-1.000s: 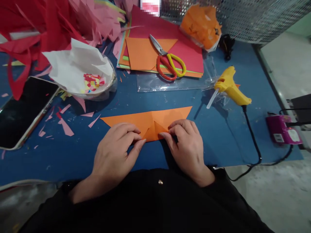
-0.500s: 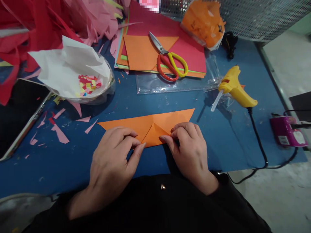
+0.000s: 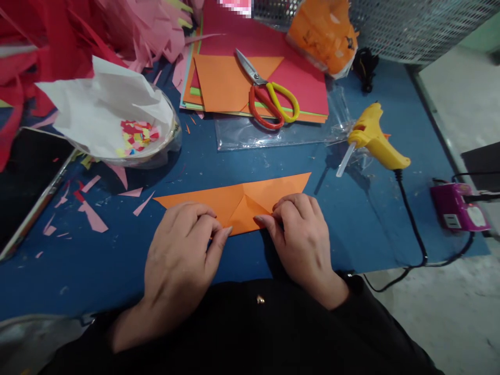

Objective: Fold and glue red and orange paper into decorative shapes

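Observation:
A folded piece of orange paper (image 3: 244, 208) lies on the blue table in front of me, long and pointed at both ends, with a triangular flap at its middle. My left hand (image 3: 185, 250) pinches its near edge left of the flap, thumb and fingers closed on the paper. On the other side, my right hand (image 3: 302, 237) is closed on the near edge, its thumb pressed beside the flap. The fingers hide parts of the near edge. Beyond the paper, scissors (image 3: 265, 94) with a red and a yellow handle rest on a stack of coloured paper (image 3: 304, 78).
A yellow glue gun (image 3: 377, 138) with a black cord stands to the right, near a purple box (image 3: 459, 205). At the left are a paper-lined bowl (image 3: 156, 151) of small scraps, pink cuttings (image 3: 94, 219) and a dark tablet-like object (image 3: 27, 177). An orange packet (image 3: 326, 39) sits at the back.
Both hands stay on the orange paper in nearly the same grip, and the central flap looks slightly flatter. The whole view has shifted a little.

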Available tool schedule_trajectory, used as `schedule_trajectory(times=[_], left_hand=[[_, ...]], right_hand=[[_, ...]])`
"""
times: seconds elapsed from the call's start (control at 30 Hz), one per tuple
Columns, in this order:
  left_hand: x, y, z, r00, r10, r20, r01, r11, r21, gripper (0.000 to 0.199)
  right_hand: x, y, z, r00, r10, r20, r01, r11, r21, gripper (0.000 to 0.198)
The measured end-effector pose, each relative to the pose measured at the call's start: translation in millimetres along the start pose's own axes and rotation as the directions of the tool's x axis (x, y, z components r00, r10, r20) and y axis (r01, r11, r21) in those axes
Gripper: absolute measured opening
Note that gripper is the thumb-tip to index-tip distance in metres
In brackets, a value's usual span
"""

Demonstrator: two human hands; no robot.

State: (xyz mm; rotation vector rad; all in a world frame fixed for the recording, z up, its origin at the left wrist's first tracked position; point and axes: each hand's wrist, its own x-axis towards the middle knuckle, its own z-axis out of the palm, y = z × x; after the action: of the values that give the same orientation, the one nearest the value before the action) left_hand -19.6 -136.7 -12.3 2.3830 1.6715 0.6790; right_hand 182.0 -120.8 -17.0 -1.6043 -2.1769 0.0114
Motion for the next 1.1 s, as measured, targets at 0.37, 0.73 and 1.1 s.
schedule_trajectory(times=[0.37,0.73,1.1], left_hand=[[-0.1,0.5,0.2,1.000,-0.002,0.002,0.002,1.000,0.006,0.022],[0.1,2.1,-0.4,1.000,0.000,-0.011,0.000,0.999,0.036,0.022],[2.5,4.8,0.9,1.000,0.020,-0.016,-0.019,0.995,0.094,0.025]], right_hand=[[0.4,1.1,-0.5,1.000,0.007,0.000,-0.007,0.999,0.034,0.029],[0.6,3.6,-1.4,0.998,0.008,0.060,-0.011,0.999,0.045,0.025],[0.6,5.9,5.9,0.999,0.007,0.041,-0.006,1.000,-0.021,0.029]])
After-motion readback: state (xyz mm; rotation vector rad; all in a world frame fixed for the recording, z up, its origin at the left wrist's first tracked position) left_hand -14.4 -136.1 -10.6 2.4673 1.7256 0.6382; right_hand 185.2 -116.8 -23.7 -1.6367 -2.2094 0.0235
